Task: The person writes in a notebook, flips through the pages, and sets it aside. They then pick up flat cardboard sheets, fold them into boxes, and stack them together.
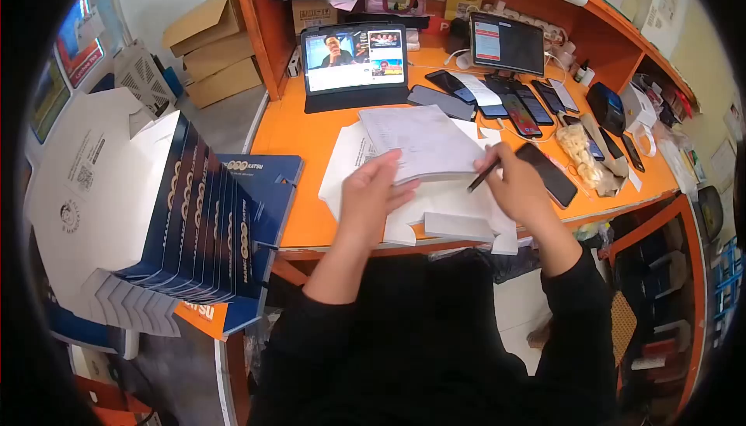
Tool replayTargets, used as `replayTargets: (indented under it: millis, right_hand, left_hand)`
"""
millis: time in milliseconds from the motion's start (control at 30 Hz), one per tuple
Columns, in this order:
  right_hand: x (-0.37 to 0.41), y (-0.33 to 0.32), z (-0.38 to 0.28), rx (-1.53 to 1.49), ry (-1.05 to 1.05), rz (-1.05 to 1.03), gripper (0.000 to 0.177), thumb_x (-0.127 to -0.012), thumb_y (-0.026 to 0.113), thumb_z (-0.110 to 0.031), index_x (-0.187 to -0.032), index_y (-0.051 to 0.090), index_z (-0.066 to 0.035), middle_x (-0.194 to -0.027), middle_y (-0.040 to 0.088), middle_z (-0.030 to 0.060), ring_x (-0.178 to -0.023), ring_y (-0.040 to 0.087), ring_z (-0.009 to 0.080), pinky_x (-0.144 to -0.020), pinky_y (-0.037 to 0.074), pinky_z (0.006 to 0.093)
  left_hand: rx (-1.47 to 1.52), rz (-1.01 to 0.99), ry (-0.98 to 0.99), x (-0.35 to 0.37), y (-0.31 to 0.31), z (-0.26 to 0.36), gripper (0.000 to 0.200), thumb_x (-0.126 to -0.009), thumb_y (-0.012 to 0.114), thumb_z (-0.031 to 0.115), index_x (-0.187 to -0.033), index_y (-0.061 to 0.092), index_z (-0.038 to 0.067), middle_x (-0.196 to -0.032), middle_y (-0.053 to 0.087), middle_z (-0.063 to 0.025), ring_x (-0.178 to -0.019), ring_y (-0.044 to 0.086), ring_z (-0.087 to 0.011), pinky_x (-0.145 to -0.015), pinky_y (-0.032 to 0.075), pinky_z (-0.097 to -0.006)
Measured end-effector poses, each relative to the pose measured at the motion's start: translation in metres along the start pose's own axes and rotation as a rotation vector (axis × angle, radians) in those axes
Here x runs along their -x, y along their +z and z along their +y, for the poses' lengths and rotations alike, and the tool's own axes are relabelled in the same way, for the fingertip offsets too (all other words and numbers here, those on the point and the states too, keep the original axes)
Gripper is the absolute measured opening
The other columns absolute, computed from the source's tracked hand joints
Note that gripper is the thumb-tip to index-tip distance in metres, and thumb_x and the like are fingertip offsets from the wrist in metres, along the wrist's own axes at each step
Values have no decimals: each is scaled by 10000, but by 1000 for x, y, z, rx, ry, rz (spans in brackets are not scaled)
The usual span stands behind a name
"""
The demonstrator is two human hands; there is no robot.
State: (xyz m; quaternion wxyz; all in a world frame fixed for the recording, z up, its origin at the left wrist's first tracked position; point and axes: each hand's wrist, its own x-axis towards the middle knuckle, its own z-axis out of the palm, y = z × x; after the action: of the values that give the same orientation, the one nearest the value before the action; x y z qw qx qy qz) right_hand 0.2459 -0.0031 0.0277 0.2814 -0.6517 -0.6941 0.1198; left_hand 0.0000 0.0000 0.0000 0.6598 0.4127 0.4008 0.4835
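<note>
A pad of white papers [423, 142] with faint writing is tilted up a little over the desk. My left hand [369, 197] grips its near left edge, thumb on top and fingers beneath. In my right hand [519, 187] is a dark pen [482, 177], pointing down and left, beside the pad's right corner. Whether that hand also pinches the pad is hard to see. Below both hands lies an unfolded white cardboard sheet [458, 226] with cut flaps, reaching over the desk's front edge. Just right of my right hand, a black phone [550, 176] rests on the desk.
On the orange desk [303, 216] stand a tablet [356, 61] playing video and a small monitor [507, 44]. Several phones [521, 114] and a bag of pale pieces [579, 154] lie at right. Nested dark blue printed cartons [194, 216] rise at left.
</note>
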Motion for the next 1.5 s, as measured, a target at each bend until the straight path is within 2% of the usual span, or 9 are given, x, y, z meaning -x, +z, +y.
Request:
replayTargets:
  millis: [233,300,333,467,567,767,933,1067,1500]
  right_hand:
    - [-12,-9,40,67,50,-8,380,-903,631,-398,-1061,540,-64,-873,623,205,-864,630,393,-752,477,447]
    - [-7,7,64,141,-23,-17,386,-893,646,-386,-1077,540,-63,-960,614,219,-923,616,403,-794,474,452]
    - [0,0,50,120,104,-130,400,-884,660,-354,-1116,526,-56,-1111,597,224,-1117,543,461,-974,414,504]
    - [5,14,95,80,-115,4,359,-909,629,-290,-1115,463,-47,-1308,547,248,-1418,222,499,-1149,116,619]
    - [6,16,105,154,-120,-73,330,-926,616,-290,-1065,435,-52,-1378,499,257,-1429,201,499,-1146,132,616]
    - [27,17,51,-186,95,-126,273,-910,654,-118,-1012,404,-76,-1302,531,261,-1332,432,400,-1043,346,383]
    - [33,41,61,-537,-109,180,290,-900,655,6,-965,389,-92,-1049,587,116,-902,501,125,-804,425,262]
    - [35,48,82,-864,38,271,323,-898,646,42,-957,367,-109,-1015,613,107,-943,502,68,-855,403,197]
    - [36,42,70,-808,60,312,344,-888,656,38,-949,355,-116,-992,651,124,-857,497,52,-816,391,180]
  left_hand:
    - [-316,-835,-181,77,53,-28,460,-971,616,288,-1372,541,75,-1152,681,-133,-955,693,-183,-822,559,-303]
    - [-565,-747,208,84,34,-24,327,-957,632,216,-1254,648,78,-1069,721,-110,-948,696,-157,-827,554,-294]
    - [-589,-608,298,89,24,-17,290,-945,644,188,-1210,673,73,-1036,726,-99,-932,695,-149,-818,551,-287]
    - [-728,-78,528,81,-26,-6,171,-924,639,79,-1063,700,1,-960,726,-127,-861,694,-193,-767,528,-287]
    - [-771,156,652,66,-46,-1,150,-922,620,44,-1033,702,-17,-976,716,-145,-890,692,-220,-782,526,-295]
    - [-913,304,740,33,-58,-26,231,-902,623,31,-1125,659,-17,-1051,686,-177,-940,670,-273,-813,518,-326]
    - [-1243,318,870,26,-54,-39,347,-847,689,65,-1180,631,-14,-1036,673,-181,-928,653,-327,-806,521,-353]
    - [-1305,317,853,22,-54,-39,405,-807,738,89,-1188,634,-1,-1017,675,-166,-914,653,-321,-788,527,-351]
    - [-1309,296,926,20,-56,-41,460,-790,764,101,-1210,610,-5,-1001,679,-166,-914,664,-312,-778,542,-339]
